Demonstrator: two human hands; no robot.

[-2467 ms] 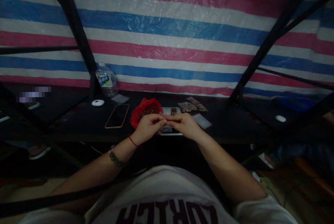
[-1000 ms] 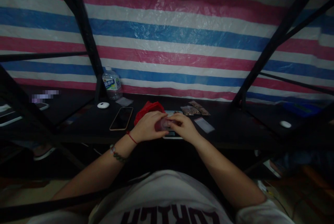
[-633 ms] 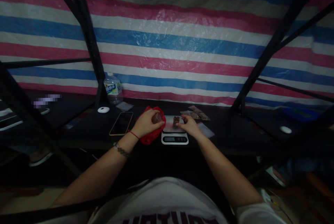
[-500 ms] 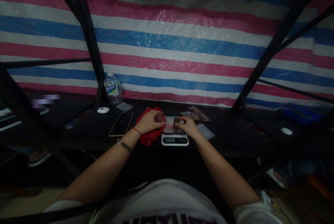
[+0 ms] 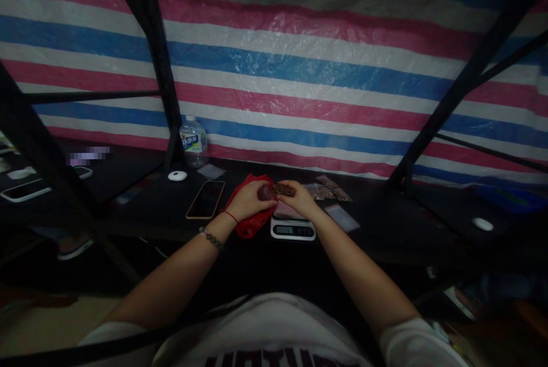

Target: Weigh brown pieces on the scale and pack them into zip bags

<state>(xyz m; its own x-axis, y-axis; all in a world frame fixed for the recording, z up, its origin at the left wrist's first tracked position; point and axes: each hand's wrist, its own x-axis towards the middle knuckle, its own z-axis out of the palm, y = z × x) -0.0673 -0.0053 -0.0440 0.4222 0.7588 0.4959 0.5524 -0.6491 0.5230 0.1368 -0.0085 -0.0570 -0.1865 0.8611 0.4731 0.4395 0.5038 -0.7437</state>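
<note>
My left hand (image 5: 249, 198) and my right hand (image 5: 298, 197) meet above a small white digital scale (image 5: 293, 229) on a dark table. The left hand holds a small clear bag (image 5: 266, 192) by its mouth. Pinched in the right hand's fingers is a clump of brown dried bits (image 5: 283, 188), held right at that bag. A red plastic bag (image 5: 250, 223) lies under my left hand, left of the scale. The light is dim, so the contents are hard to make out.
A phone (image 5: 206, 199) lies left of the red bag, with a white round puck (image 5: 177, 176) and a water bottle (image 5: 194, 141) behind it. Filled small bags (image 5: 329, 186) and an empty clear bag (image 5: 341, 217) lie right of the scale. Black frame poles (image 5: 154, 59) stand before a striped tarp.
My hands parted, the right one reaching to the brown bits on the scale plate. Now it has lifted a clump off the plate and brought it to the clear bag in my left hand.
</note>
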